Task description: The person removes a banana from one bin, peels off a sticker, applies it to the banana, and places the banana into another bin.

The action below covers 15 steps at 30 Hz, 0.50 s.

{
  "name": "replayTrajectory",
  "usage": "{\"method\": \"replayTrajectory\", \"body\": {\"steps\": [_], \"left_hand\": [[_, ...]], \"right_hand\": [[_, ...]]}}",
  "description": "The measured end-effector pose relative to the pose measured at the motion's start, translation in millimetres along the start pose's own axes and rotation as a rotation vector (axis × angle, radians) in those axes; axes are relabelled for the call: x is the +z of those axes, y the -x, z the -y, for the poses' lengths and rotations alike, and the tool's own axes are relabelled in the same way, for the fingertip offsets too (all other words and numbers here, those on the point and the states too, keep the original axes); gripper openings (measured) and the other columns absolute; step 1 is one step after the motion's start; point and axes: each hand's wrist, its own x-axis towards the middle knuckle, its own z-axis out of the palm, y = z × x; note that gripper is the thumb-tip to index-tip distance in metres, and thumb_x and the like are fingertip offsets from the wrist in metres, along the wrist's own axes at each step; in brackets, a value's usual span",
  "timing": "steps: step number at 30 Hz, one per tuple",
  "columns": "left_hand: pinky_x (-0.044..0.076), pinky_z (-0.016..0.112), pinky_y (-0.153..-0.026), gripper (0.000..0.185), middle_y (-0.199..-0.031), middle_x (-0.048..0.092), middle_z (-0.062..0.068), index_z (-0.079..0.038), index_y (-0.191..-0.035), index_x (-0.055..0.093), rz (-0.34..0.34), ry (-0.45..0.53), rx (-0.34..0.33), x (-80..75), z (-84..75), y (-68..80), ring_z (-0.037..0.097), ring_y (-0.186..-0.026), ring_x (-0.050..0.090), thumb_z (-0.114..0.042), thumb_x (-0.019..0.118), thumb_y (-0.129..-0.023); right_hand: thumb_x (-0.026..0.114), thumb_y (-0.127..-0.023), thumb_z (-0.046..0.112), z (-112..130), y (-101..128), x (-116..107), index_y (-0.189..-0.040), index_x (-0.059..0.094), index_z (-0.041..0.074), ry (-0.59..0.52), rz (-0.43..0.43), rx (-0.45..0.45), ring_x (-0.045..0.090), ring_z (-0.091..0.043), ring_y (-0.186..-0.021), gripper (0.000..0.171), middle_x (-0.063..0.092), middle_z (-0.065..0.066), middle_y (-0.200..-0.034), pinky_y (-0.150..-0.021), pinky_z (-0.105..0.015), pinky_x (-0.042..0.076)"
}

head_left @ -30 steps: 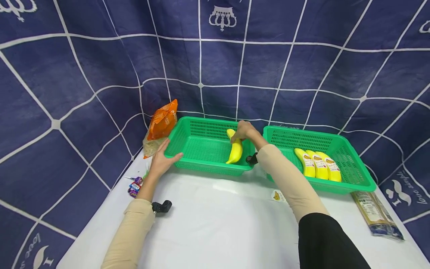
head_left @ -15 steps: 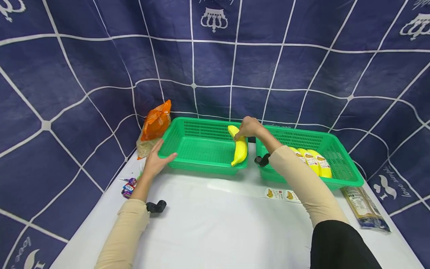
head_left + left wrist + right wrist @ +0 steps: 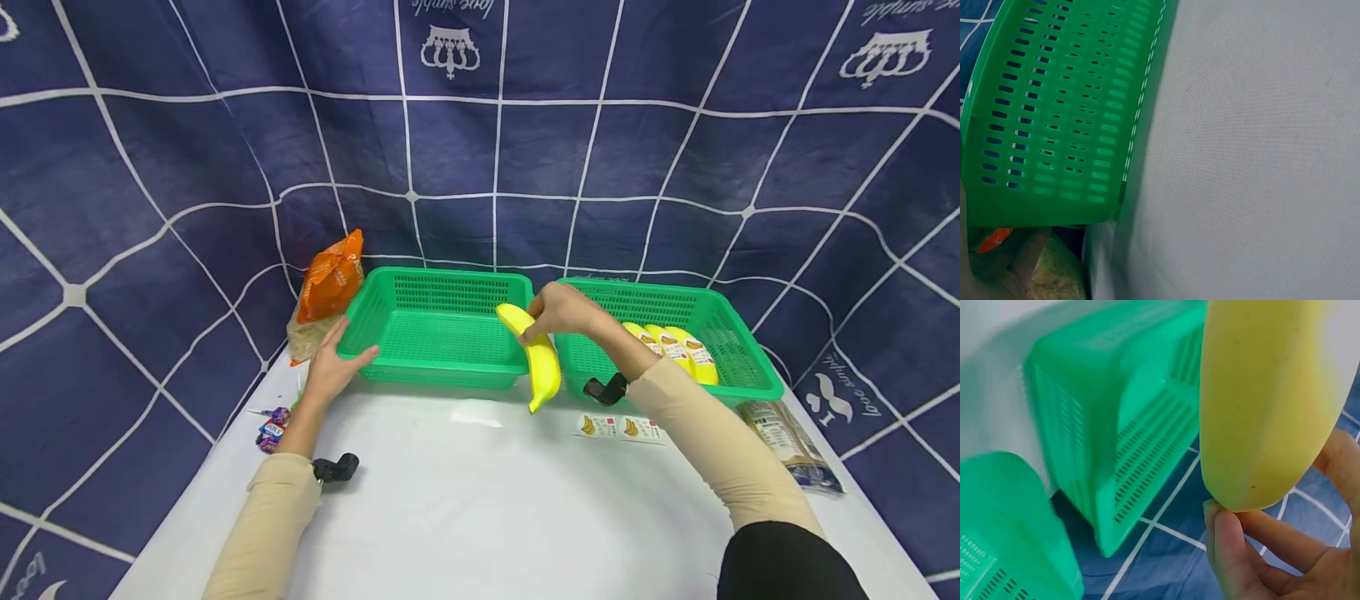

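In the head view my right hand (image 3: 566, 311) holds a yellow banana (image 3: 538, 358) by its upper part, in front of the gap between two green baskets. The right wrist view shows the banana (image 3: 1266, 412) close up, with fingertips against one end. My left hand (image 3: 330, 365) is at the near left corner of the left basket (image 3: 442, 372), its thumb stretched along the front rim and its fingers along the end wall. No fruit lies in that basket. Three labelled bananas (image 3: 675, 350) lie side by side in the right basket (image 3: 727, 342), partly behind my right forearm.
A strip of banana stickers (image 3: 621, 427) lies on the white table (image 3: 487, 508) before the right basket. An orange bag (image 3: 330, 279) stands left of the left basket, wrapped candies (image 3: 272, 429) near my left wrist. A flat packet (image 3: 787, 442) sits at far right; a blue curtain hangs behind.
My right hand has lifted the banana out of the left basket and brought it towards me, over the front rim. The left hand stays at its corner. The head view has turned slightly right.
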Motion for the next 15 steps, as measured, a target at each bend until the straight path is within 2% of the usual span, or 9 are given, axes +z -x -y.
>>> {"method": "replayTrajectory", "body": {"steps": [7,15], "left_hand": [[0.02,0.064,-0.117,0.097,-0.165,0.016,0.005,-0.017,-0.157,0.021,0.009,-0.01,-0.007,0.4,3.1,-0.6,0.042,-0.149,0.017,-0.053,0.071,-0.082],[0.019,0.067,-0.115,0.097,-0.165,0.015,0.007,-0.017,-0.157,0.02,0.014,0.011,0.008,-1.2,2.4,-0.8,0.044,-0.148,0.016,-0.053,0.071,-0.083]], "right_hand": [[0.085,-0.071,0.03,-9.6,33.8,23.9,-0.107,0.076,0.009,-0.05,0.013,-0.003,0.064,-0.015,-0.082,0.042,0.075,-0.001,-0.091,-0.07,-0.026,0.053],[0.086,-0.067,0.029,-23.6,72.5,60.3,-0.108,0.076,0.013,-0.081,0.009,-0.018,0.059,-0.014,-0.08,0.045,0.072,0.005,-0.084,-0.064,-0.026,0.051]]}}
